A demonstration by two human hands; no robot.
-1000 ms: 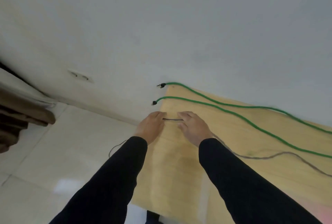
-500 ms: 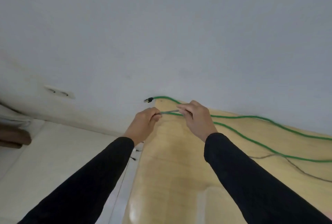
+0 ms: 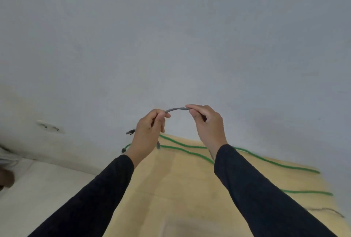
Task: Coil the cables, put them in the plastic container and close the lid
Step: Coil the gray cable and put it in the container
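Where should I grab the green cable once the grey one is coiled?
Probably at its plug ends, pinching from above at the left edge of the wooden table. Both runs of the green cable finish there, so coiling can start from an end.

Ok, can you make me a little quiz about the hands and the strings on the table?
1. True or false: the grey cable is held by both the left hand and the right hand.
2. What colour are the cables lying on the wooden table? A) red B) green C) blue
3. Fill in: between the hands, the grey cable bends ____ like an arch.

Key:
1. True; each hand pinches it, lifted above the table.
2. B; the green cables run across the tabletop.
3. Upward.
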